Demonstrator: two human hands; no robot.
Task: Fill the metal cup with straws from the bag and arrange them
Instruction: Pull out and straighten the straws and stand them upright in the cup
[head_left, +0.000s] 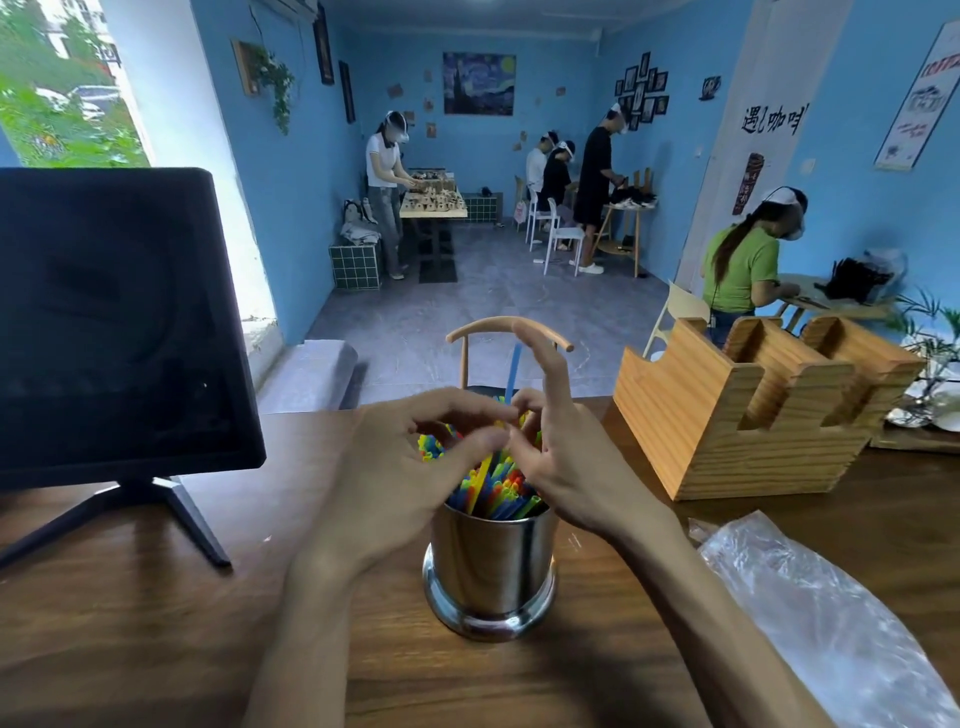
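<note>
**Straws packed in cup, both hands over the top**

At far left, a dark monitor (111, 322) on a splayed stand, on the brown table (156, 623). Left hand (395, 467), fingers curled over the bundle, thumb and fingertip meeting on the straw tops. At centre, near the table's front edge, a shiny metal cup (491, 571), upright on a flared base, crammed with bright multicoloured straws (498, 488). One blue straw (513, 371) standing well above the rest. Right hand (566, 462) pinching that blue straw, one finger raised. Behind the hands, a curved wooden chair back (467, 330). Further right, a slotted wooden organiser (727, 415). At lower right, a crumpled clear plastic bag (831, 613) lying flat.
</note>
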